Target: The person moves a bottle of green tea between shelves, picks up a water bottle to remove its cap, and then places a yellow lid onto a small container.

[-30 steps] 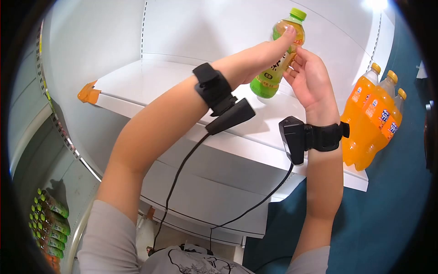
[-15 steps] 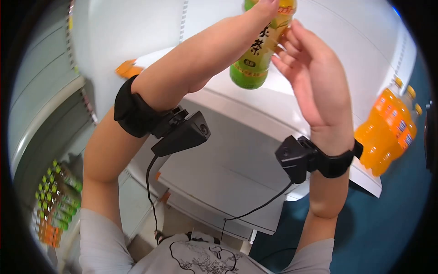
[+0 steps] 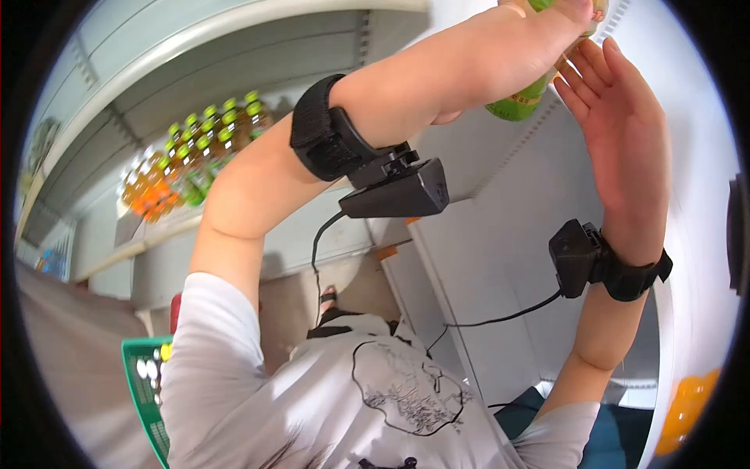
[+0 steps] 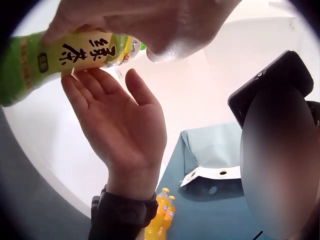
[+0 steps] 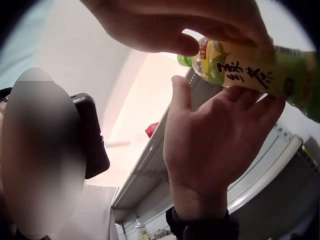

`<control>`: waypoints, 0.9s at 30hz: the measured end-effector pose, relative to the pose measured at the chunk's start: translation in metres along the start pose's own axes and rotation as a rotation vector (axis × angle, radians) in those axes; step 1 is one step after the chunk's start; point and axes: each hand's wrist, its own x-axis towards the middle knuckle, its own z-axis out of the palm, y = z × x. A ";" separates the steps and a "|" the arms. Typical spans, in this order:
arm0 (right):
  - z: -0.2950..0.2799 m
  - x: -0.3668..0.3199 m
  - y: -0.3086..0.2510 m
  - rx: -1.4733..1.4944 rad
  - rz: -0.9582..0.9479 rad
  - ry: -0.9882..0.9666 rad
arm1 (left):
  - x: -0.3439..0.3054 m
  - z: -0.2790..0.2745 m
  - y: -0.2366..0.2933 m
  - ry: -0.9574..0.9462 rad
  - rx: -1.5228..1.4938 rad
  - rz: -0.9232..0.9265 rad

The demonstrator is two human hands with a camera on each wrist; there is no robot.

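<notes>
A green tea bottle (image 4: 82, 52) with a yellow-green label is held between my two hands. At the top of the head view, my left hand (image 3: 539, 39) overlaps much of the bottle. Its straight fingers (image 5: 260, 102) press the bottle's side in the right wrist view, the thumb standing apart. My right hand (image 3: 625, 117) lies opposite, palm showing, with straight fingertips at the bottle's edge. From the left wrist view, the right thumb (image 4: 135, 85) points away from the bottle. The bottle's cap is out of sight in the head view.
Several green-capped bottles (image 3: 211, 141) stand on a shelf at the left. A green basket (image 3: 137, 367) sits at lower left. Orange soda bottles (image 4: 161, 215) are at the right side. White shelf panels (image 3: 500, 258) lie under my forearms.
The head view has swung left, bringing the bottle shelf and green basket in. Both hands and the tea bottle sit farther up and right in the view, the bottle partly cut off.
</notes>
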 end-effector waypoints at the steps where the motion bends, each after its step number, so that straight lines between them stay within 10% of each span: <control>1: 0.011 0.000 0.005 0.062 0.009 -0.023 | -0.014 -0.003 0.007 0.025 0.008 -0.023; 8: 0.093 0.031 0.120 0.208 0.276 -0.130 | -0.101 -0.070 -0.070 0.629 0.171 -0.317; 27: 0.249 0.015 0.427 0.404 0.628 -0.284 | -0.353 -0.156 -0.228 1.090 0.288 -0.499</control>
